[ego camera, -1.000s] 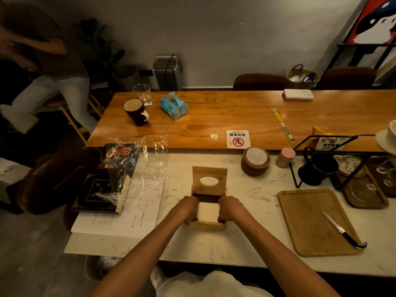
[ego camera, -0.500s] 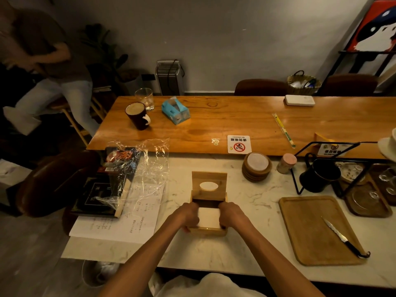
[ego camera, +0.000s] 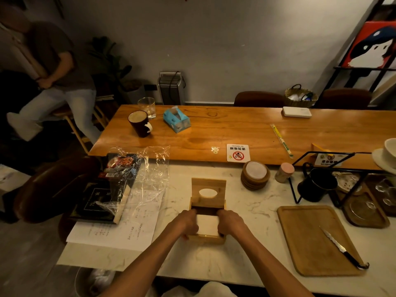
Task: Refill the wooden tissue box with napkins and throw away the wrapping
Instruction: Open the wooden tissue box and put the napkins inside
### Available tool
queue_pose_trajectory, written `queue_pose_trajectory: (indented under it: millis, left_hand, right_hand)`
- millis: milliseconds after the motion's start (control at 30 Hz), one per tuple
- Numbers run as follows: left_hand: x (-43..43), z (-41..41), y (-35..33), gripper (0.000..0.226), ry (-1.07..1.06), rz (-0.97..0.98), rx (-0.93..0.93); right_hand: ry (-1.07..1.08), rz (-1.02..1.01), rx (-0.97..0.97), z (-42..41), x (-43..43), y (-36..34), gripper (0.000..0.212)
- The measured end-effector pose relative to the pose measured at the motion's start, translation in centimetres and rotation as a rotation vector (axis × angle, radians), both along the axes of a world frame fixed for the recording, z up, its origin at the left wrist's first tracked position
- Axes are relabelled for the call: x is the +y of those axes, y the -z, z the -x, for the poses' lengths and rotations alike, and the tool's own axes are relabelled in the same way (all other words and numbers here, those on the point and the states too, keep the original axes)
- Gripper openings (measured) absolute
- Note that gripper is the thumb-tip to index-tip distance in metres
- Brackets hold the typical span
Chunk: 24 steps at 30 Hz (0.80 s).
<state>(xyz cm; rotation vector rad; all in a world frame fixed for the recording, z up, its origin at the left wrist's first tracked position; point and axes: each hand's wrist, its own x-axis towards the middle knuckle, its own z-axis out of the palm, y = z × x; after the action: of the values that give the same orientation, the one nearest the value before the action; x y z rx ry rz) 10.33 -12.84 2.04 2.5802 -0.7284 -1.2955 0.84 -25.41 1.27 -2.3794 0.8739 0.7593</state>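
Observation:
The wooden tissue box [ego camera: 206,238] stands on the marble counter right in front of me, its lid [ego camera: 208,192] with an oval slot pushed up at the back. A white stack of napkins [ego camera: 207,224] lies inside the open box. My left hand [ego camera: 186,221] grips the stack's left side and my right hand [ego camera: 231,222] grips its right side, fingers down inside the box walls. The clear plastic wrapping [ego camera: 147,174] lies crumpled to the left, over a dark book and papers.
A wooden tray [ego camera: 308,239] with a knife [ego camera: 342,249] lies at the right. Coasters [ego camera: 255,175], a small pink-lidded jar [ego camera: 284,172] and a black wire rack with a black jug [ego camera: 317,185] stand behind. A bin [ego camera: 94,281] sits below the counter's left edge. A person sits far left.
Both hands stay on the napkins in the box and have pressed slightly lower. The view has shifted a little; the person at the left has moved.

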Motion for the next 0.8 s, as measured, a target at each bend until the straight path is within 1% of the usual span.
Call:
queue_pose_trajectory:
  millis: [133, 300, 367, 433, 500, 533, 600, 700, 733, 800]
  left_hand:
    - [0.1, 0.0, -0.1, 0.050, 0.000, 0.005, -0.002]
    - [0.2, -0.1, -0.3, 0.051, 0.026, 0.011, -0.003]
    - [0.2, -0.2, -0.5, 0.053, 0.032, 0.016, 0.027]
    - [0.5, -0.5, -1.0, 0.061, 0.044, 0.034, 0.074]
    - [1.2, -1.0, -1.4, 0.066, 0.028, 0.105, 0.080]
    - [1.5, -1.2, -1.3, 0.063, 0.003, 0.163, 0.067]
    - [2.3, -0.9, -1.1, 0.056, -0.009, 0.245, 0.053]
    - [2.9, 0.5, 0.4, 0.054, 0.088, 0.187, 0.094]
    - [3.2, 1.0, 0.9, 0.054, 0.078, 0.197, 0.105]
    - [3.8, 1.5, 1.3, 0.051, -0.025, 0.294, 0.133]
  right_hand:
    - [-0.005, 0.000, 0.007, 0.0, 0.0, 0.0, 0.052]
    - [-0.022, 0.000, 0.018, 0.0, 0.1, -0.4, 0.054]
    - [-0.022, -0.017, 0.009, 0.1, 0.0, -0.5, 0.060]
    - [-0.029, -0.065, -0.014, 0.6, -0.2, -0.8, 0.070]
    - [-0.028, -0.124, -0.092, 1.6, -0.4, -1.2, 0.075]
    - [-0.018, -0.144, -0.148, 2.2, -0.5, -1.2, 0.073]
    - [-0.010, -0.174, -0.239, 3.4, -0.2, -1.1, 0.063]
    - [-0.024, -0.227, -0.251, 4.5, 0.8, -0.6, 0.053]
    - [0.000, -0.239, -0.273, 4.7, 1.0, -0.5, 0.052]
    - [0.076, -0.261, -0.390, 5.2, 1.3, -0.5, 0.047]
